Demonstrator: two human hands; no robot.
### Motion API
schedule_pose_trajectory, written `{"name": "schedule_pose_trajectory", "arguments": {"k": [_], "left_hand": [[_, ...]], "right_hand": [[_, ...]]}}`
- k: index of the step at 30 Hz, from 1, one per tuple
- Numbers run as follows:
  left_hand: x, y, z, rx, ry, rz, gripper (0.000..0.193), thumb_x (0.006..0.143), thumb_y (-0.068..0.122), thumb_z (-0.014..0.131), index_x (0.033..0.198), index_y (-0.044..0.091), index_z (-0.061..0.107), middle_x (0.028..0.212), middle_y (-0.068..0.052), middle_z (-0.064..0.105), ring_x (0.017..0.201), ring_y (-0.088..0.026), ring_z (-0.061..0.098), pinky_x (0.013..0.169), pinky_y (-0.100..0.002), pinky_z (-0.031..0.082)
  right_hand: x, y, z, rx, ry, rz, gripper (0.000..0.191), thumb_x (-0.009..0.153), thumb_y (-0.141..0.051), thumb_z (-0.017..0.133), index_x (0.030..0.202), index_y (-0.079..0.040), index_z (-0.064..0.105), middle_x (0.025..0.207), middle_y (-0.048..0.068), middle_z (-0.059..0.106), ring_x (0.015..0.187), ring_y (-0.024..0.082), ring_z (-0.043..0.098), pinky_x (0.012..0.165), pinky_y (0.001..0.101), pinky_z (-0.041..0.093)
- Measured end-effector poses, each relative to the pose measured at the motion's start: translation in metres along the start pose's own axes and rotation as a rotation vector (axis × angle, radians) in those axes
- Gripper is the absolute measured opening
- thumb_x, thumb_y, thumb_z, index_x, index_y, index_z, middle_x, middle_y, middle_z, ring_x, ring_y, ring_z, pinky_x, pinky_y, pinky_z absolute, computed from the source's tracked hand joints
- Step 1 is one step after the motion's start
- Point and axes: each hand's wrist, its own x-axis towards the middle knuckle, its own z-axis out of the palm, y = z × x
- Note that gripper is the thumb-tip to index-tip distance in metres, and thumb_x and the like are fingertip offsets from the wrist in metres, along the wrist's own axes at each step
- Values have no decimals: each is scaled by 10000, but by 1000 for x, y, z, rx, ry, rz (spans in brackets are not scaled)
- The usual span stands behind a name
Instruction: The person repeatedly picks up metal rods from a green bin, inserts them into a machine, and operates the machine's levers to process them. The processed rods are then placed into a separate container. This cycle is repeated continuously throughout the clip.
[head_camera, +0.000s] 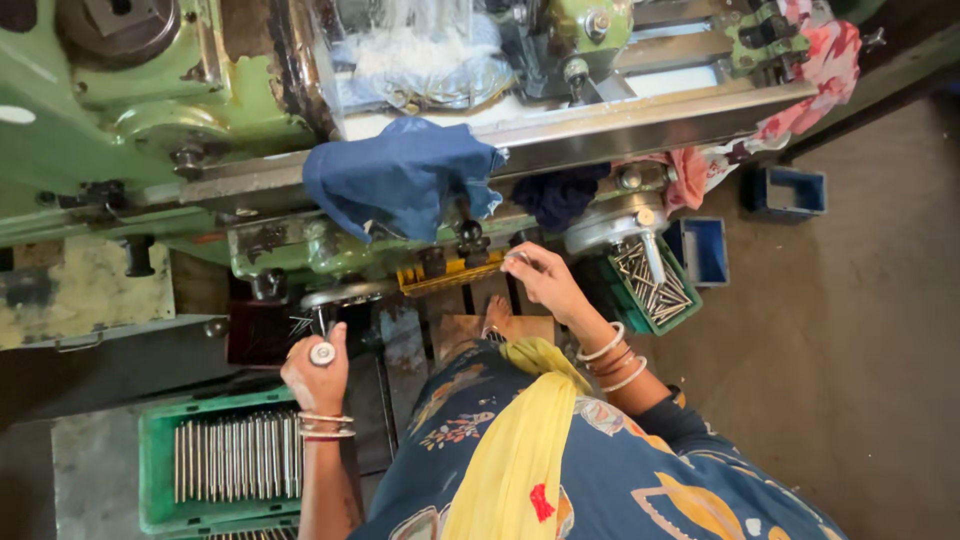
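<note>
Left hand (316, 375) closed around metal rod (322, 352) at handwheel (345, 295), right hand (540, 278) pinching small metal piece (517, 257) at green lathe (150, 120), green crate (155, 470) of rods below.

The blue cloth (400, 180) at twelve o'clock hides part of the green machine (110, 120). The green crate (160, 470) at seven o'clock is cut off below. Whatever the right hand (545, 280) pinches is too small to identify.

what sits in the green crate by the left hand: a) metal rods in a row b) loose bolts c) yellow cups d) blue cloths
a: the green crate just beside the left hand holds shiny metal rods lined up side by side.
</note>
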Motion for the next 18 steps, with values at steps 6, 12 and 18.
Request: {"name": "schedule_pose_trajectory", "arguments": {"k": [6, 12, 18], "left_hand": [[78, 120, 3, -357, -122, 210, 420, 891, 220, 823, 658, 66, 510, 656, -113, 527, 590, -325, 526, 558, -436, 427], [237, 217, 33, 46, -63, 724, 511, 879, 405, 812, 574, 94, 544, 552, -147, 487, 498, -347, 504, 487, -453, 376], [431, 269, 197, -1338, -345, -386, 409, 968, 355, 694, 643, 118, 622, 647, -107, 653, 503, -203, 564, 485, -361, 453]], "right_hand": [[16, -70, -28, -593, 88, -600, 77, 910, -145, 750, 939, -77, 772, 840, 23, 670, 757, 136, 579, 677, 274, 467], [103, -172, -146, -716, 370, -777, 105, 954, 8, 645, 1024, -18, 717, 1059, 100, 731, 932, 189, 690, 806, 291, 540], [224, -241, -251, -997, 666, -933, 111, 1131, -19, 574, 1238, 3, 555, 1050, 210, 679, 950, 403, 649, 804, 474, 495]]}}
